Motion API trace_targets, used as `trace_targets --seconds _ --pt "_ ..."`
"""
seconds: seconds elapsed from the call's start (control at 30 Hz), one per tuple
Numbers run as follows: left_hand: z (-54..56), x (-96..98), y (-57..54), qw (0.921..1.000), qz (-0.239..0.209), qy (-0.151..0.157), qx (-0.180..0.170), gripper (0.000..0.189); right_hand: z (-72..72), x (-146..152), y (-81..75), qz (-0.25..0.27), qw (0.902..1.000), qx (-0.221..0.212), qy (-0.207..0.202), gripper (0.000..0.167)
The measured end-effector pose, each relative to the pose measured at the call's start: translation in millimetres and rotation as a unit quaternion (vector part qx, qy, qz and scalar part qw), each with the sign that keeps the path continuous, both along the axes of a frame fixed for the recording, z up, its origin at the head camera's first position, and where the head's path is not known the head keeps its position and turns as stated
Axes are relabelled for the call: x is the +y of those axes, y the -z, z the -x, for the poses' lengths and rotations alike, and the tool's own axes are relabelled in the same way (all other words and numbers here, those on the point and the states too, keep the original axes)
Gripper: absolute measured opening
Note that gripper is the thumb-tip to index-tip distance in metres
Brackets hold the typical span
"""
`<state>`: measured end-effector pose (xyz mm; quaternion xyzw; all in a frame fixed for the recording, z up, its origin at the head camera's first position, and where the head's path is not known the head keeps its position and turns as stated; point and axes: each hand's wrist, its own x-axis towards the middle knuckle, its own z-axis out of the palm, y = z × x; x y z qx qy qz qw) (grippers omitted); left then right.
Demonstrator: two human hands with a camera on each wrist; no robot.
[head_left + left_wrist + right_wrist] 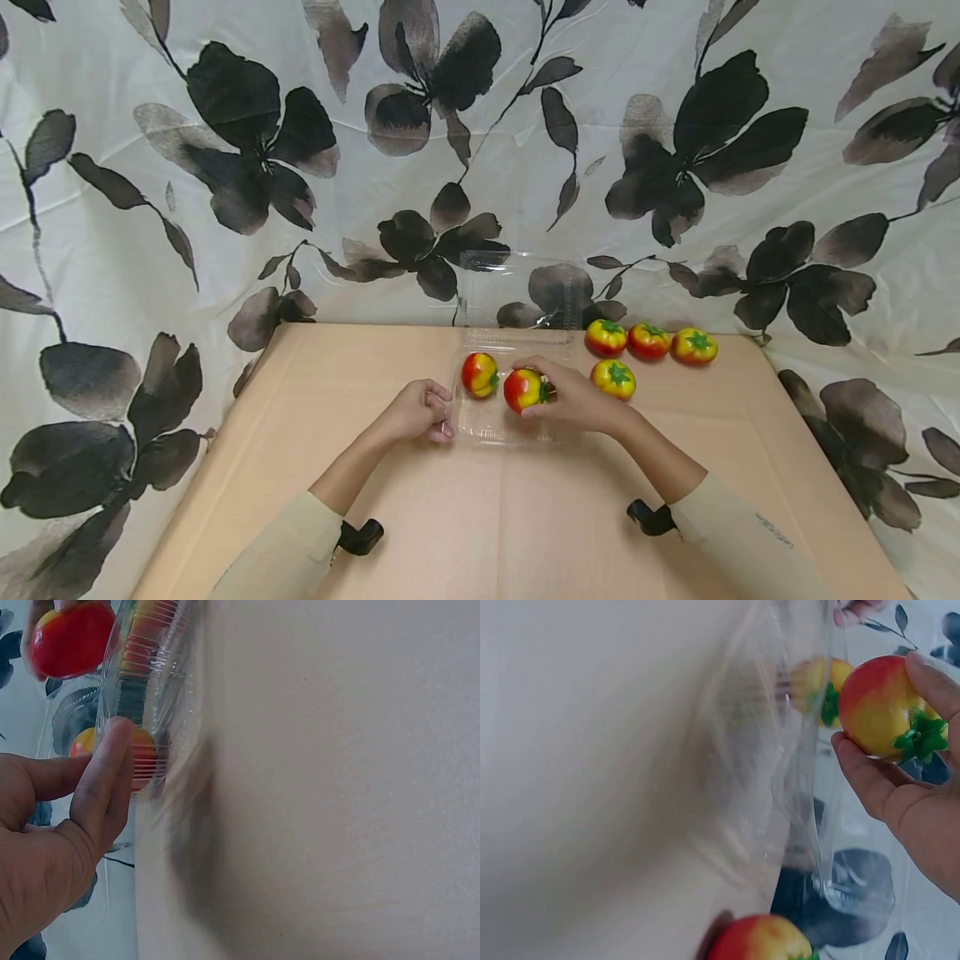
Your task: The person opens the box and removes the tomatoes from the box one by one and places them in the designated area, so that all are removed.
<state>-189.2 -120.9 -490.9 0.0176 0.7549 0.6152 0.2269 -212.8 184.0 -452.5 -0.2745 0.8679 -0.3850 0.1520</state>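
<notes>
A clear plastic clamshell container [487, 429] stands on the table with its lid [517, 287] raised at the back. My left hand [422, 411] pinches the container's left rim between thumb and fingers, as the left wrist view [67, 817] shows. In my right hand [566, 396] is a red-and-yellow tomato [522, 390] with a green leafy top, gripped by thumb and fingers over the container's right half. The right wrist view shows this tomato [885, 709] above the rim. Another tomato [480, 375] lies inside, in the left half.
Several more tomatoes sit right of the container: one tomato [613, 379] close by my right wrist and a row behind it, ending with a tomato [694, 346] at the right. A tan covering [480, 517] lies over the table. Behind hangs a floral cloth [525, 167].
</notes>
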Motion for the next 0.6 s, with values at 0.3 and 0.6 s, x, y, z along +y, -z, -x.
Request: trace_targets --seconds 0.3,0.6 --pt "0.6 1.8 -0.4 1.0000 0.004 0.002 0.005 0.022 2.6 31 -6.0 0.022 0.9996 0.011 0.013 0.072" --pt "-1.6 2.2 -0.8 1.0000 0.005 -0.005 0.004 0.024 2.5 59 -4.6 0.019 0.9987 0.034 0.034 0.070"
